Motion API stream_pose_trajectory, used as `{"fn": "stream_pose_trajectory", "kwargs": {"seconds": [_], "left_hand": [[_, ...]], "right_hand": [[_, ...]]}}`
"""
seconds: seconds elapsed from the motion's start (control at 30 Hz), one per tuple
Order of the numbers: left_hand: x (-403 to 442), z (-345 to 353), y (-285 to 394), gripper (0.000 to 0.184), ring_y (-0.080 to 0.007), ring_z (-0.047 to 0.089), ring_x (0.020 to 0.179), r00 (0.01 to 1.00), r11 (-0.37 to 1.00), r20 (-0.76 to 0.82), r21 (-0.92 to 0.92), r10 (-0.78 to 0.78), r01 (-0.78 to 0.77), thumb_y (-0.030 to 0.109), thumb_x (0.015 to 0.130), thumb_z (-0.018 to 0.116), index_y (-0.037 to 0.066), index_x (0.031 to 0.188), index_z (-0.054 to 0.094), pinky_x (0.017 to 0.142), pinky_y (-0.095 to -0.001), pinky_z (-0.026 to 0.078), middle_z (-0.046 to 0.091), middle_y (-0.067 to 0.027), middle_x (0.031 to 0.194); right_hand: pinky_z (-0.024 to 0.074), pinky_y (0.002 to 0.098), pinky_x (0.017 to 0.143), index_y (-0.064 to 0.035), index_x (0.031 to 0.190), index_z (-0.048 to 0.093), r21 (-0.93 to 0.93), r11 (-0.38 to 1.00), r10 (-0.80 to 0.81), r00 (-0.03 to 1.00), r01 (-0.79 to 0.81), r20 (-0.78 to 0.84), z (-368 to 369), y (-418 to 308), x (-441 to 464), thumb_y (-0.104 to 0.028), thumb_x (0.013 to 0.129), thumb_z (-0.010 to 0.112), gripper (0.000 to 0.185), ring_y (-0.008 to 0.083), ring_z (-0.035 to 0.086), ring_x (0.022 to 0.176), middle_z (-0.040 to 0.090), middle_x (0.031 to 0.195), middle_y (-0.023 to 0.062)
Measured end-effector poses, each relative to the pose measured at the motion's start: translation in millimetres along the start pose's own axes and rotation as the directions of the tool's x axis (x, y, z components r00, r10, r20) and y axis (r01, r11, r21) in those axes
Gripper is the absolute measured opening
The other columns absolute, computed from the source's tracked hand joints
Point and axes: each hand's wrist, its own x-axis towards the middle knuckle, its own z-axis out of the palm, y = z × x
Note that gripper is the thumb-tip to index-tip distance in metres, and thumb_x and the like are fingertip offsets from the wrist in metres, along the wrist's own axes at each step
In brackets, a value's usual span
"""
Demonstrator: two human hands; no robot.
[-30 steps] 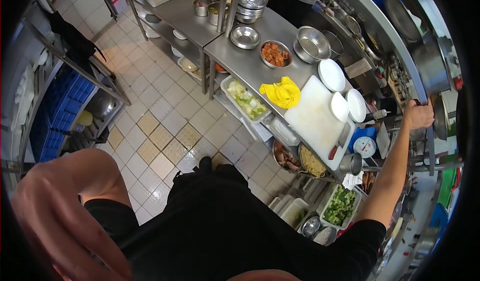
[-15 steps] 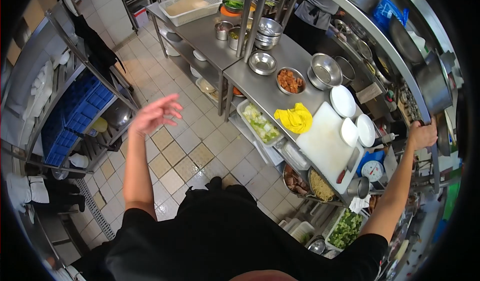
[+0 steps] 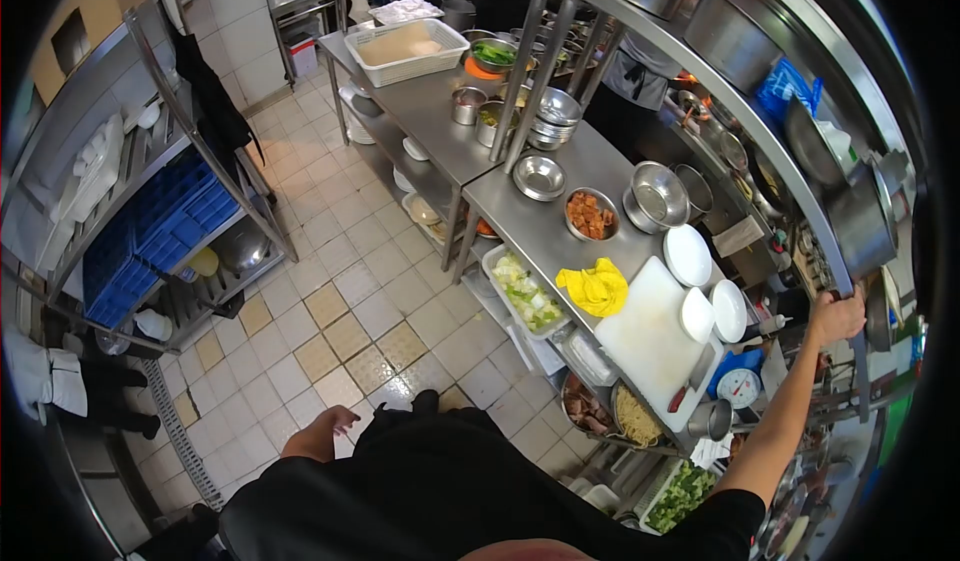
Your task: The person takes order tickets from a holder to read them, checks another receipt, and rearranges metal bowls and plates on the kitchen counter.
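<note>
My right hand (image 3: 836, 318) is wrapped round the metal rail (image 3: 806, 196) of the overhead shelf, beside several pots and pans. My left hand (image 3: 334, 423) hangs low beside my body over the tiled floor. Its fingers are partly seen, loosely apart, with nothing in them. Below and inward of my right arm, a white cutting board (image 3: 640, 331) lies on the steel counter, with a red-handled knife (image 3: 687, 386) at its edge. Close by are a yellow cloth (image 3: 594, 287), white plates (image 3: 688, 255), a bowl of reddish chopped food (image 3: 591, 215) and a scale (image 3: 738, 387).
Steel counters (image 3: 480, 207) run along the right, with a tub of cut cabbage (image 3: 524, 291) and noodles (image 3: 636, 419) below. A rack with blue crates (image 3: 180, 206) stands at left. A person (image 3: 637, 76) works behind the counter; another (image 3: 70, 381) stands at lower left.
My left hand has dropped from its raised, spread position to low beside my body. My right hand stays on the shelf rail while the view has shifted slightly.
</note>
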Motion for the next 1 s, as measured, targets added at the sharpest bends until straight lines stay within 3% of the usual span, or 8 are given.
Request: {"fn": "stream_pose_trajectory", "kwargs": {"seconds": [0.1, 0.23, 0.3, 0.4, 0.5, 0.6, 0.7, 1.0], "left_hand": [[17, -14, 19, 0.046, -0.0229, 0.054, 0.088, 0.984, 0.981, 0.022, 0.081, 0.177, -0.178, 0.031, 0.082, 0.039, 0.024, 0.128, 0.034, 0.066, -0.0406, 0.047, 0.049, -0.0104, 0.114], [41, -54, 59, 0.035, -0.0188, 0.059, 0.076, 0.748, 0.714, -0.169, 0.486, 0.642, -0.503, 0.021, 0.072, 0.052, 0.007, 0.104, 0.056, 0.059, -0.0340, 0.048, 0.060, -0.0072, 0.091], [-16, -58, 92, 0.032, -0.0175, 0.058, 0.073, 0.799, 0.846, -0.349, -0.030, 0.490, -0.532, 0.022, 0.072, 0.054, 0.006, 0.100, 0.057, 0.053, -0.0306, 0.047, 0.061, -0.0074, 0.084], [-44, -67, 110, 0.029, -0.0180, 0.058, 0.069, 0.775, 0.810, -0.423, -0.144, 0.469, -0.568, 0.023, 0.073, 0.054, 0.005, 0.095, 0.058, 0.051, -0.0308, 0.047, 0.060, -0.0082, 0.083], [-48, -68, 105, 0.025, -0.0188, 0.057, 0.060, 0.767, 0.830, -0.479, -0.129, 0.427, -0.543, 0.024, 0.074, 0.051, 0.002, 0.082, 0.060, 0.051, -0.0302, 0.046, 0.059, -0.0104, 0.071], [6, -76, 62, 0.021, -0.0183, 0.057, 0.062, 0.693, 0.785, -0.369, 0.274, 0.619, -0.556, 0.020, 0.076, 0.047, 0.006, 0.086, 0.060, 0.049, -0.0314, 0.046, 0.059, -0.0084, 0.074], [-35, -61, 47, 0.033, -0.0202, 0.057, 0.071, 0.913, 0.940, -0.290, -0.101, 0.286, -0.327, 0.027, 0.079, 0.049, 0.005, 0.104, 0.055, 0.057, -0.0338, 0.046, 0.059, -0.0082, 0.091], [-15, -55, 9, 0.035, -0.0216, 0.059, 0.078, 0.962, 0.980, -0.226, -0.095, 0.152, -0.177, 0.022, 0.083, 0.042, 0.010, 0.116, 0.048, 0.056, -0.0354, 0.048, 0.058, -0.0101, 0.090]], "right_hand": [[0.0357, 0.0426, 0.089, -0.0134, 0.103, 0.051, -0.016, 1.000, -0.012, 1.000, 0.013, 0.028, 0, 1, 0, -0.017, 0.059, 0.057, 0.044, 0.0257, 0.051, 0.091, 0.054, 0.098, 0.0059], [0.0359, 0.0428, 0.089, -0.0116, 0.100, 0.053, -0.062, 0.998, -0.005, 0.999, 0.008, 0.049, -9, -6, 2, -0.018, 0.059, 0.056, 0.042, 0.0253, 0.051, 0.090, 0.055, 0.095, 0.0053], [0.0361, 0.0430, 0.089, -0.0114, 0.100, 0.053, -0.063, 0.998, -0.023, 0.999, 0.025, 0.035, -11, -7, 2, -0.019, 0.059, 0.056, 0.042, 0.0241, 0.052, 0.090, 0.055, 0.095, 0.0049], [0.0363, 0.0429, 0.089, -0.0119, 0.100, 0.053, -0.066, 0.997, -0.039, 0.999, 0.040, 0.022, -10, -6, 1, -0.019, 0.059, 0.057, 0.041, 0.0235, 0.052, 0.091, 0.055, 0.095, 0.0047], [0.0368, 0.0427, 0.088, -0.0128, 0.100, 0.053, -0.067, 0.997, -0.028, 0.999, 0.029, 0.023, -13, -10, 3, -0.020, 0.059, 0.057, 0.041, 0.0233, 0.052, 0.091, 0.055, 0.095, 0.0043], [0.0374, 0.0427, 0.088, -0.0141, 0.100, 0.053, -0.097, 0.995, -0.028, 1.000, 0.029, 0.008, -13, -11, 2, -0.021, 0.060, 0.058, 0.041, 0.0234, 0.052, 0.091, 0.055, 0.095, 0.0040], [0.0385, 0.0424, 0.086, -0.0154, 0.100, 0.053, -0.136, 0.990, -0.048, 0.998, 0.043, -0.034, -3, -8, 0, -0.022, 0.060, 0.058, 0.041, 0.0240, 0.052, 0.089, 0.055, 0.093, 0.0040], [0.0412, 0.0416, 0.079, -0.0137, 0.097, 0.055, -0.142, 0.985, -0.106, 0.991, 0.094, -0.083, 4, -4, -2, -0.023, 0.061, 0.056, 0.038, 0.0252, 0.054, 0.085, 0.055, 0.090, 0.0049]]}}
